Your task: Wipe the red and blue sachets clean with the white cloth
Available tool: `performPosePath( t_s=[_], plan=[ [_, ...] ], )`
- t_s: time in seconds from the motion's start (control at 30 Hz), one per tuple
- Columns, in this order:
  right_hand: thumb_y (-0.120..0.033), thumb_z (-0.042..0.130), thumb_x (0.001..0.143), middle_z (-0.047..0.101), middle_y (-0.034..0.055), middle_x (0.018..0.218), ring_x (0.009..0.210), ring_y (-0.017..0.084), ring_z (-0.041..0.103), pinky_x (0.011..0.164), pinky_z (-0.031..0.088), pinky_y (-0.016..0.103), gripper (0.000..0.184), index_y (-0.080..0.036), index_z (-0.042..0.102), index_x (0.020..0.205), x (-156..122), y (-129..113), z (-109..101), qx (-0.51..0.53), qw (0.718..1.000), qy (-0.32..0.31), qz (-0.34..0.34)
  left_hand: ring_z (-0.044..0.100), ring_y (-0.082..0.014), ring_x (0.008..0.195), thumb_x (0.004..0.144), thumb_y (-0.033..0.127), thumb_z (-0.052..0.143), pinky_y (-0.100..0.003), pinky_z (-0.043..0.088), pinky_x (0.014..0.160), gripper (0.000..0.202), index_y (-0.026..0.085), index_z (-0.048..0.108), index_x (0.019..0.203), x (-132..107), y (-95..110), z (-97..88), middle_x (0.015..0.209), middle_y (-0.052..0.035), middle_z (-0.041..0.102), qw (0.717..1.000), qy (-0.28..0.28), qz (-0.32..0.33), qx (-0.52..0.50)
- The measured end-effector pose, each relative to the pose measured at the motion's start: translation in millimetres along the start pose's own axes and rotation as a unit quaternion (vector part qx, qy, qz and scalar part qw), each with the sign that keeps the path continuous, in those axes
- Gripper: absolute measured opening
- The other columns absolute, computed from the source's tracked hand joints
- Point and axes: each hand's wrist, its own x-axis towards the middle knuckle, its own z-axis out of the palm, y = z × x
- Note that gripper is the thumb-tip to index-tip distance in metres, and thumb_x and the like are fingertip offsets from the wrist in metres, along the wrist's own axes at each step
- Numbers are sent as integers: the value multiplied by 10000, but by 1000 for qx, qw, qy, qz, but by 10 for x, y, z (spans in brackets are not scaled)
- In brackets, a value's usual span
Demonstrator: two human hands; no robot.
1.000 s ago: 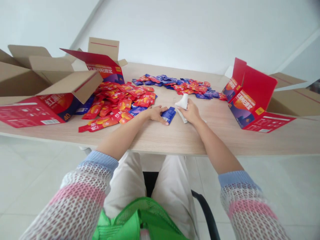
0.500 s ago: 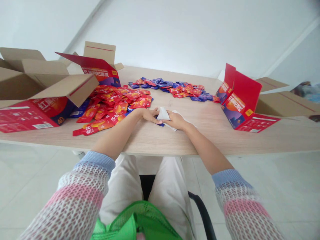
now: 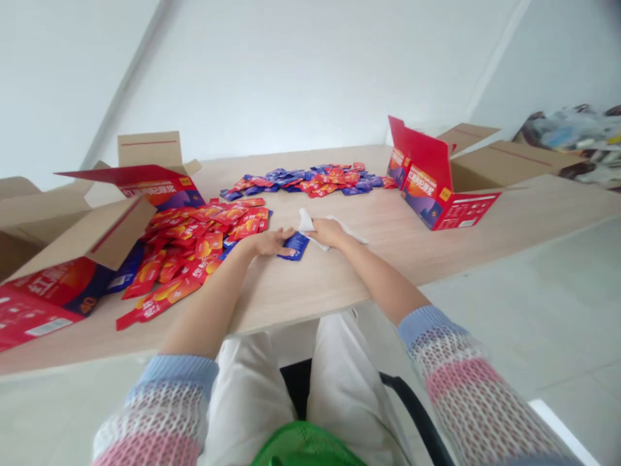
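My left hand [image 3: 266, 243] lies flat on the wooden table [image 3: 320, 291], its fingertips at the edge of a blue sachet [image 3: 294, 246]. My right hand [image 3: 327, 232] sits just beyond it, gathering a crumpled white tissue [image 3: 306, 223] against the tabletop. To the left of my left hand spreads a heap of red sachets [image 3: 198, 243], with a few blue ones among them. One long red sachet [image 3: 158, 301] lies nearest my left forearm.
A long band of mixed blue and red sachets [image 3: 301, 182] lies farther back. Open red cartons [image 3: 427, 184] [image 3: 48, 304] stand at both sides, in front of brown cardboard boxes [image 3: 499, 165] [image 3: 97, 230]. The table's near edge runs under my forearms.
My hands came together over the sachet, then parted slightly, leaving it uncovered. The tissue went from upright in my right hand to pressed low on the table. The view tilted.
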Motion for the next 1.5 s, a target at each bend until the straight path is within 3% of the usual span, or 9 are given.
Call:
performPosePath(
  t_s=[0.2, 0.37, 0.57, 0.67, 0.77, 0.93, 1.07, 1.33, 1.5],
  plan=[
    [-592, 403, 887, 719, 142, 969, 906, 274, 677, 712, 486, 352, 492, -230, 724, 979, 28, 82, 15, -38, 996, 71, 31, -10, -317, 1428, 611, 781, 579, -488, 96, 1140, 1163, 220, 121, 1521, -61, 25, -46, 1565, -72, 22, 999, -41, -12, 17],
    [-654, 364, 875, 732, 85, 940, 897, 252, 683, 680, 486, 313, 526, -277, 723, 955, -29, 97, 33, 10, 992, 126, 10, 4, -345, 1422, 588, 753, 634, -603, 47, 1106, 1118, 299, 185, 1506, -70, -26, 29, 1558, -49, 54, 1000, 7, -19, -14],
    [-456, 472, 913, 712, 125, 1011, 947, 249, 659, 794, 469, 303, 377, -171, 700, 1006, -174, -200, 17, 107, 975, 186, -61, 7, -329, 1430, 647, 696, 657, -610, -79, 1092, 1027, 244, 276, 1487, -122, -28, 209, 1547, -63, 182, 992, 89, 2, -89],
    [-335, 505, 907, 696, 90, 1084, 1023, 225, 626, 891, 441, 314, 276, -197, 685, 1065, -236, -378, 43, 141, 962, 158, -171, 79, -329, 1429, 654, 641, 695, -595, -59, 1111, 943, 265, 358, 1451, -120, -13, 235, 1521, -69, 282, 989, 105, 1, -105],
    [-284, 532, 879, 728, 60, 963, 956, 207, 646, 992, 379, 352, 231, -214, 711, 1009, -285, -471, 88, 125, 966, 102, -201, 225, -334, 1399, 642, 591, 730, -550, -62, 1134, 917, 268, 393, 1432, -105, -5, 254, 1483, -72, 367, 985, 127, -18, -115],
    [-275, 590, 805, 740, 45, 830, 882, 210, 662, 1081, 278, 392, 180, -223, 740, 889, -293, -451, 163, 78, 975, 72, -195, 120, -314, 1426, 671, 578, 705, -547, -65, 1132, 823, 288, 443, 1395, -68, -30, 328, 1499, -35, 346, 990, 116, -10, -84],
    [-263, 577, 801, 743, 20, 838, 874, 198, 671, 1107, 253, 371, 227, -236, 731, 966, -265, -394, 193, 72, 977, 55, -191, 137, -269, 1430, 663, 564, 718, -523, -27, 1145, 851, 308, 404, 1411, -41, -55, 418, 1481, -29, 380, 983, 159, -20, -85],
    [-341, 514, 864, 542, 19, 1351, 1241, 213, 495, 1150, 136, 428, 467, -276, 523, 1326, -330, -444, 201, 79, 990, 32, -114, 232, -306, 1400, 618, 602, 734, -530, 18, 1139, 859, 258, 474, 1361, -46, -9, 480, 1429, -73, 452, 973, 213, -17, -83],
    [-414, 448, 906, 506, 83, 1384, 1282, 218, 451, 1137, 161, 412, 481, -222, 508, 1343, -256, -419, 229, 32, 997, 52, -55, 227, -308, 1402, 672, 635, 673, -538, 13, 1131, 906, 276, 355, 1440, -73, -12, 470, 1505, -61, 333, 969, 227, -2, -99]
  ],
)
